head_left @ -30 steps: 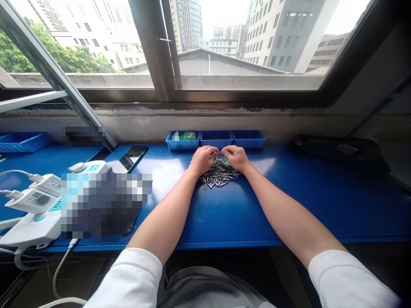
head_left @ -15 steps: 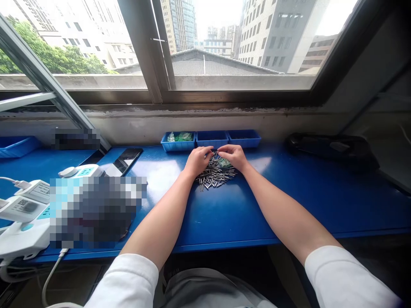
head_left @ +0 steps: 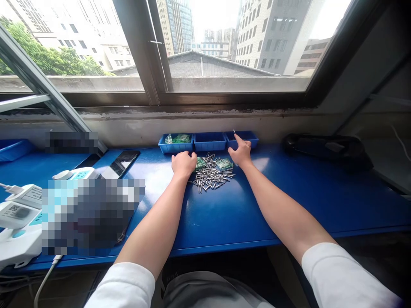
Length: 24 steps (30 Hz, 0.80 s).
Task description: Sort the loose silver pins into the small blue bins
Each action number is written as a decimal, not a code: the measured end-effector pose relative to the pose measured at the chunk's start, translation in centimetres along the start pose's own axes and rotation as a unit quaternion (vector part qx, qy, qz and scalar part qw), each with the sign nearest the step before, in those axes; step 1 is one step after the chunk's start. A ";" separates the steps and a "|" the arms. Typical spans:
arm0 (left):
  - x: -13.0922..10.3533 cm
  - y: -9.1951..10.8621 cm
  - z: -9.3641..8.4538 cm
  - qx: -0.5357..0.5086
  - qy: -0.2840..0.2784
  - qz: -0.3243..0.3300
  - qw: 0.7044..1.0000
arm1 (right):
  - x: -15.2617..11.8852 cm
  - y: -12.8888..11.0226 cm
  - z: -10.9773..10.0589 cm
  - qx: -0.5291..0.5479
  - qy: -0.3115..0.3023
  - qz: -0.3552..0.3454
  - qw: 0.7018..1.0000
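**Metal pile between two hands, right index finger out toward the far bins**

Materials: the metal pile (head_left: pixel 212 176) is a loose, criss-crossed heap of slim, shiny, rod-like pieces on a glossy blue tabletop (head_left: pixel 221 222). A crinkled, clear-and-green packet (head_left: pixel 224 164) lies on its right side; a second green packet (head_left: pixel 200 163) lies at its upper left. Beyond the pile, three blue open-top bins stand in a row: the left bin (head_left: pixel 176 148) holds green-and-clear packets; contents of the middle bin (head_left: pixel 209 146) and right bin (head_left: pixel 253 143) too dark to identify. Left of the pile, a flat, glossy phone (head_left: pixel 126 161); well to its right, a soft black bag (head_left: pixel 324 149).

Pose: left hand (head_left: pixel 184 163) palm down just left of the pile, fingers loosely curled, thumb side beside the second packet; grip hidden, cannot tell if anything is held. Right hand (head_left: pixel 241 153) beyond the pile's right side, partly open: index finger extended, thumb spread well apart, other fingers bent. A small shiny piece (head_left: pixel 234 131) shows at the index fingertip; held or loose, cannot tell. Both forearms reach forward from short white sleeves.
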State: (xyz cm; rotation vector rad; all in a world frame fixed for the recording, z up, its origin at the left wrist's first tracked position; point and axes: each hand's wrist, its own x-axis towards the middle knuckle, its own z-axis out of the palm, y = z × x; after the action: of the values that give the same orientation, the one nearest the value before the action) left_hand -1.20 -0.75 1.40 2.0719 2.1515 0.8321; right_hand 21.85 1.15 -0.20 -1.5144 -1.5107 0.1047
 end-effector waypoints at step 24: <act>-0.1 0.1 2.0 -0.084 -0.104 0.166 0.977 | -2.5 -2.1 1.5 0.013 -0.218 -0.197 0.956</act>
State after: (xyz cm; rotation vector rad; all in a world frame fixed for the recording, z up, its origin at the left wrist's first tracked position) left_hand -0.38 -0.19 -0.30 2.3431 1.5989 0.7494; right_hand 18.80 -0.48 -1.02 -1.1857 -2.1285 0.2347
